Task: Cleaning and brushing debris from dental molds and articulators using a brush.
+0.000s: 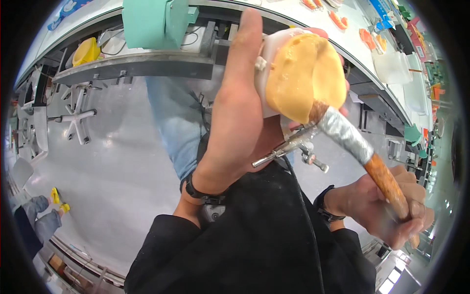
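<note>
My left hand (237, 115) is wrapped round a white cup-like base (262, 90) with a rounded lump of yellow plaster (298, 73) on it. The thumb presses its left side, and fingertips show along the far and right edges. Just below the plaster sticks out a metal frame (286, 147) with a rod and a screw, like a dental articulator; the rest of it is hidden. At the lower right my right hand (387, 208) grips a wooden-handled tool (347, 137) with a silver-wrapped middle. Its brown far end meets the plaster's lower edge; whether a blade is there I cannot tell.
Beyond my hands runs a white workbench (289, 14) with a green box-like unit (154, 24). Orange dental models (338, 20) and a translucent tub (391, 67) stand at the right. A yellow bowl (86, 51) sits at the left. A wheeled chair base (76, 115) stands on the floor.
</note>
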A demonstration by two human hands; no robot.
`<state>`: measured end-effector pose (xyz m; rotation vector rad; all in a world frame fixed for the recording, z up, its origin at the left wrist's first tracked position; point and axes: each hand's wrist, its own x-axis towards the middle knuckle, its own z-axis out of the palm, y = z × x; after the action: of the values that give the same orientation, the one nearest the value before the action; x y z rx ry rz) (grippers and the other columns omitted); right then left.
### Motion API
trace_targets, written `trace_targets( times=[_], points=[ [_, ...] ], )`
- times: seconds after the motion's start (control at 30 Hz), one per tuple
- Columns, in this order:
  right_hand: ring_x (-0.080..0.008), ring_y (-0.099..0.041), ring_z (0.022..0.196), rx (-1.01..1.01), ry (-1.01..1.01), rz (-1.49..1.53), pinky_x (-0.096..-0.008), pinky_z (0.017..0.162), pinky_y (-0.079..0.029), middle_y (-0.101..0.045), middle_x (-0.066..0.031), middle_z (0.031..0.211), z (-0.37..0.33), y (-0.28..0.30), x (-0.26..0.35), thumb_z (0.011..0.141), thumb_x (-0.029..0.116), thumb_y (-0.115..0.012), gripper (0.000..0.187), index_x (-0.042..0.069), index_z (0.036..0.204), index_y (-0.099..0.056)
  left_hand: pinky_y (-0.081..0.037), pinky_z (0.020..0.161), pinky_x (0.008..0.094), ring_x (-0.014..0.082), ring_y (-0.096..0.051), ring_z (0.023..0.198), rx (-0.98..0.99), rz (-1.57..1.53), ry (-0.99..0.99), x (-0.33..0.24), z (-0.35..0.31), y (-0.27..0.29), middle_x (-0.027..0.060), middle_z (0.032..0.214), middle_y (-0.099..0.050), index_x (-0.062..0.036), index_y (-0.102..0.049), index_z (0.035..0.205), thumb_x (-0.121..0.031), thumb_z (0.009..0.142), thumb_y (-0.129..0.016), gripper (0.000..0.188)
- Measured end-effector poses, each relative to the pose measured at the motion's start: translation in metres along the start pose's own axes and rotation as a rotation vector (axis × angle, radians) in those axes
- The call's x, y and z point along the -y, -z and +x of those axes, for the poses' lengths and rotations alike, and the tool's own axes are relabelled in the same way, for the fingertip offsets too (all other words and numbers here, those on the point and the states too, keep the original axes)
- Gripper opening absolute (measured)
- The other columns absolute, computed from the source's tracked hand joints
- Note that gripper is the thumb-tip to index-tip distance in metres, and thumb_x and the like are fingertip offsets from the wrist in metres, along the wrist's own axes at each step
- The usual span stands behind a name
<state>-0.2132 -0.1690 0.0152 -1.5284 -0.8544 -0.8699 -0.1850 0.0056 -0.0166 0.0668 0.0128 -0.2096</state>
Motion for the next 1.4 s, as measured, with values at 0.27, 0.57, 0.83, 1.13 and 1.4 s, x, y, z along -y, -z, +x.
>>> trace_targets(
  times=[0.27, 0.57, 0.83, 1.13, 1.4],
  points=[
    [-0.0118, -0.026, 0.04, -0.154, -0.071, -0.124, -0.0274, 0.042, -0.021, -0.035, -0.0037, 0.048, 0.006, -0.021, 0.009, 0.083, 0.033, -0.04, 0.028, 0.008, 0.077, -0.05, -0.049, 0.062, 0.0395, 0.0296, -0.057, 0.079, 0.129, -0.05, 0.029, -0.008, 0.002, 0.008, 0.0201, 0.099, -0.054, 0.0022, -0.045, 0.117, -0.05, 0.093, -0.025, 0.061],
    [-0.0159, -0.039, 0.049, 0.023, -0.194, -0.123, -0.0323, 0.048, -0.031, -0.047, -0.0087, 0.061, 0.013, -0.011, 0.027, 0.084, 0.03, -0.044, 0.025, 0.007, 0.078, -0.043, -0.047, 0.056, 0.0345, 0.0268, -0.057, 0.068, 0.161, 0.28, -0.411, -0.003, 0.005, -0.006, 0.0197, 0.087, -0.056, 0.0024, -0.048, 0.109, -0.048, 0.093, -0.022, 0.059],
    [-0.0172, -0.045, 0.053, -0.135, -0.665, -0.047, -0.0306, 0.05, -0.035, -0.052, -0.0093, 0.066, -0.019, 0.017, -0.008, 0.084, 0.031, -0.049, 0.027, 0.003, 0.086, -0.045, -0.039, 0.083, 0.0502, 0.0342, -0.044, 0.095, 0.638, 0.496, -0.375, -0.032, 0.006, 0.019, 0.0175, 0.112, -0.043, -0.0051, -0.038, 0.13, -0.042, 0.093, -0.029, 0.053],
    [-0.0186, -0.046, 0.051, 0.095, -0.155, 0.312, -0.0301, 0.047, -0.036, -0.053, -0.0123, 0.069, -0.012, -0.008, 0.002, 0.088, 0.031, -0.042, 0.033, 0.0, 0.099, -0.048, -0.043, 0.076, 0.0465, 0.0351, -0.049, 0.084, 0.307, 0.978, -0.855, -0.021, -0.015, 0.015, 0.0202, 0.104, -0.048, 0.0002, -0.043, 0.125, -0.042, 0.092, -0.023, 0.057],
    [-0.0151, -0.041, 0.046, -0.221, -0.447, 0.029, -0.0245, 0.042, -0.033, -0.042, -0.0119, 0.059, 0.0, -0.016, -0.023, 0.086, 0.014, -0.042, 0.019, -0.004, 0.085, -0.045, -0.038, 0.078, 0.0475, 0.0321, -0.045, 0.09, 0.516, 0.653, -0.501, -0.019, -0.001, 0.013, 0.0186, 0.108, -0.045, -0.003, -0.043, 0.127, -0.041, 0.092, -0.025, 0.055]
  ],
)
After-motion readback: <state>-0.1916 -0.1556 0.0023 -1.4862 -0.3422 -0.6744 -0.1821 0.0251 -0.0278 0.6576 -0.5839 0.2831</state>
